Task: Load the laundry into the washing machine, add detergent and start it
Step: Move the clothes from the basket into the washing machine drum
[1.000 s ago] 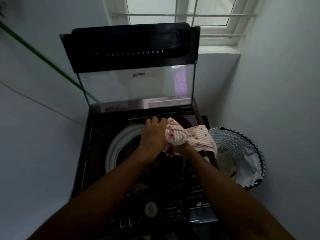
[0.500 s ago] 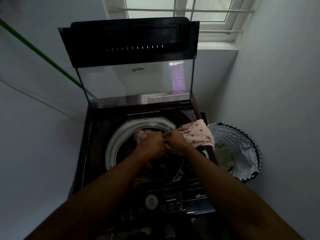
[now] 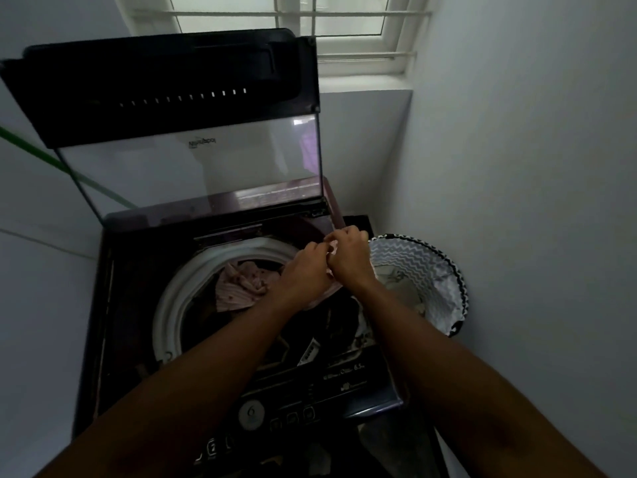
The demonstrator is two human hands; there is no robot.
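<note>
Pink striped cloth (image 3: 241, 288), crumpled, spills leftward into the washing machine (image 3: 138, 270) drum; left hand (image 3: 305, 267) and right hand (image 3: 350, 258) both pinch its bunched end over the machine's right rim.

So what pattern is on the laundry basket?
Grey-and-white zigzags on the laundry basket, seen in the head view.

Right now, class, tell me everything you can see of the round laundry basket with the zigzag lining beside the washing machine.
The round laundry basket with grey-and-white zigzag lining stands on the floor in the corner, right of the dark top-loading washing machine and close to the wall. It looks like soft fabric, with a black-and-white patterned rim. It is open-topped and slightly slumped. Pale crumpled laundry lies inside. Neither hand touches it; the right hand is just left of its rim.
</note>
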